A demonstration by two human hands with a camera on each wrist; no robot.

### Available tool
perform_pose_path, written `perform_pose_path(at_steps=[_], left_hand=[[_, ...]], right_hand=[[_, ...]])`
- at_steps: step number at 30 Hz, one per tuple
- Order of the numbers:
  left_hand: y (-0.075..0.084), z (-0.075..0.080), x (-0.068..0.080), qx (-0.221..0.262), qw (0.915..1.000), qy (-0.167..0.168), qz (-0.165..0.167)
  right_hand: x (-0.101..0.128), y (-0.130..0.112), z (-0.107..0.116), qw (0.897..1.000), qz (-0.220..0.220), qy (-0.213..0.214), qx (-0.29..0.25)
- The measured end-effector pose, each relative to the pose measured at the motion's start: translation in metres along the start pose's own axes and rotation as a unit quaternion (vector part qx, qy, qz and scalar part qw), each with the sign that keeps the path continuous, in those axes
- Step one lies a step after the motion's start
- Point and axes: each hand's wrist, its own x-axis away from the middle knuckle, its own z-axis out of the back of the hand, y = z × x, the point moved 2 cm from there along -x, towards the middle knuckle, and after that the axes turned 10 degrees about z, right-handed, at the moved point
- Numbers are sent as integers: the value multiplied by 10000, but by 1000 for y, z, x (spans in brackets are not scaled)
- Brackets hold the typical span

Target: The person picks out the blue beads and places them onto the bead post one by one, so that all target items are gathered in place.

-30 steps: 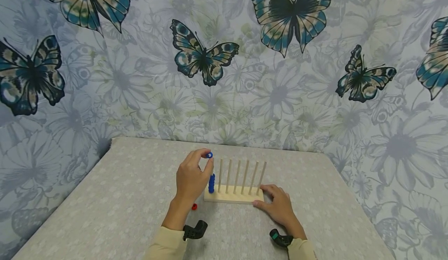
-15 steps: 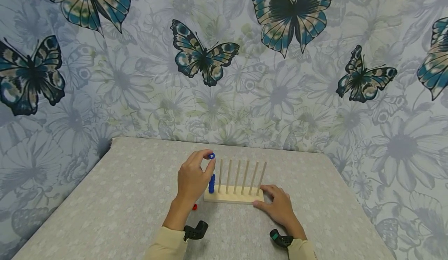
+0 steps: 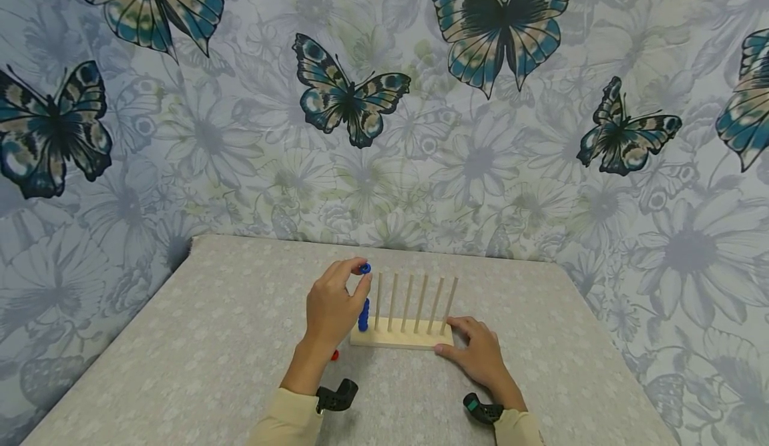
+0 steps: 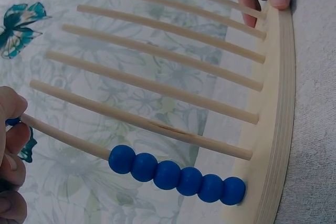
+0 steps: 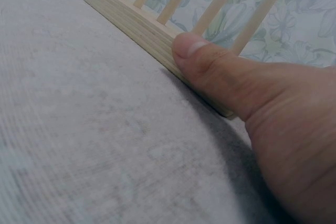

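- Pinching a small blue bead (image 3: 363,268) between thumb and fingertip, the left hand (image 3: 332,306) holds it at the top of the leftmost peg (image 3: 378,301) of a wooden peg rack (image 3: 401,340); in the left wrist view only a sliver of the bead (image 4: 12,121) shows between the fingers, right at the peg's tip.
- Lower on that same peg sits a stack of blue beads (image 4: 177,175), six of them touching one another in a row, the lowest resting against the wooden base.
- The remaining pegs stand bare and roughly upright in a single line along the base.
- The right hand (image 3: 477,359) rests on the right end of the rack, its thumb (image 5: 210,64) pressed flat against the front edge of the base and its fingers lying over the far side; the fingers look relaxed rather than curled round anything.
- A small red bead (image 3: 334,355) lies on the tabletop just beside the left wrist, near the rack's left end.
- The rack stands on a table (image 3: 180,359) covered with a pale grey patterned cloth.
- Behind the table hangs a backdrop (image 3: 480,159) printed with flowers and blue-and-black butterflies.
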Motion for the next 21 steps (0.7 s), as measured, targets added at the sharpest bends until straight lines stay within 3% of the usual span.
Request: perform_pose_path(at_steps=[21], left_hand=[[-3,-2,1,49,10000,-44,-18]], right_hand=[[-1,1,-2,9999,-57,-27,86]])
